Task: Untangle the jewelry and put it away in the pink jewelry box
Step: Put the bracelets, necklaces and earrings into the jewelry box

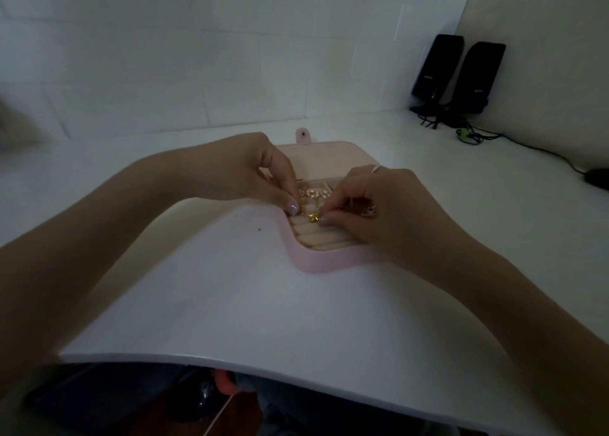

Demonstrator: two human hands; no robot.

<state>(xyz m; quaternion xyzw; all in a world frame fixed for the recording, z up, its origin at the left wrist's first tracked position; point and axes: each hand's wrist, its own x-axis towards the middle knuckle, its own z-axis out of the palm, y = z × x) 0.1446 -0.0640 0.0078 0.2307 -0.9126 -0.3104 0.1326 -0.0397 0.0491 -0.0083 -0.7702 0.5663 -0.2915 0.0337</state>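
While both of our hands work over the open pink jewelry box on the white bench, the tangled jewelry lies inside it, across the ring rolls and the small compartments behind them. Our left hand curls its fingers down onto the chain, and its grip looks like a pinch on the gold links. Our right hand pinches the same tangle just beside the gold star charm. We judge the piece light, limp and slippery, with thin links that could kink or snap under a hard pull. We would take hold near the knot, on the chain itself and not on the pale bead charms, and tease the loops apart gently.
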